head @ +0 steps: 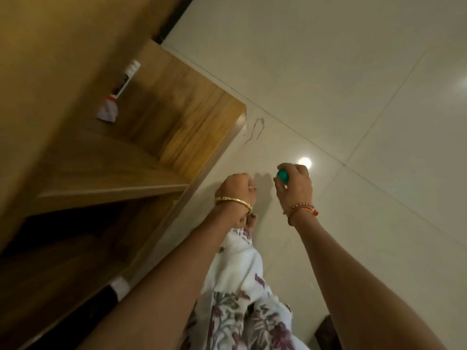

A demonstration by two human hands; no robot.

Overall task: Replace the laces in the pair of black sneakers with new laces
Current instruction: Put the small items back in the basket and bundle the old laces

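Observation:
My right hand (294, 184) grips a small teal round object (283, 176) above the pale floor tiles. My left hand (237, 189), with a gold bangle at the wrist, is curled into a fist with its back to the camera, and nothing shows in it. A thin dark string (255, 131) lies looped on the floor beyond both hands, near the shelf corner. A black thing with a white edge (117, 289), possibly a sneaker, pokes out of the lowest shelf opening on the left. No laces are in either hand.
A wooden shelf unit (156, 147) fills the left side. A white tube with a red band (118, 92) lies on an upper shelf. My floral white garment (240, 286) hangs between my arms. A dark object (326, 332) sits at the bottom right.

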